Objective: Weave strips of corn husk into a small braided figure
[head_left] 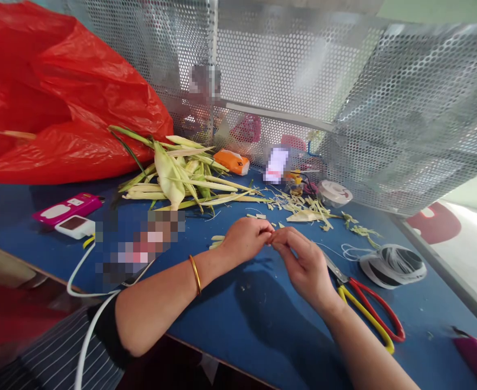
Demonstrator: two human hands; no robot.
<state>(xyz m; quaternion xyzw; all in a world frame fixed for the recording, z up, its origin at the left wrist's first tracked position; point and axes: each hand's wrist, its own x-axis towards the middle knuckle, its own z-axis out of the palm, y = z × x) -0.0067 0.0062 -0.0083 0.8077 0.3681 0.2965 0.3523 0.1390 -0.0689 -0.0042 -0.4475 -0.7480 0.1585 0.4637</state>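
My left hand (247,238), with a gold bangle at the wrist, is closed in a pinch above the blue table (217,336). Its fingertips meet those of my right hand (305,265), also pinched. Whatever lies between the fingers is too small to make out. Short pale husk strips (217,238) lie behind my left wrist. Scissors (348,281) with one red and one yellow handle rest beside my right hand. Farther right sits a spool of pale thread (392,265), its loose end trailing towards my right hand.
Green corn husks (169,176) are heaped at the back, near a big red plastic bag (59,97). Cut husk scraps (303,206), an orange tissue pack (232,161) and a tape roll (335,192) lie before the perforated metal screen (279,65). A white cable (87,336) crosses near my left arm.
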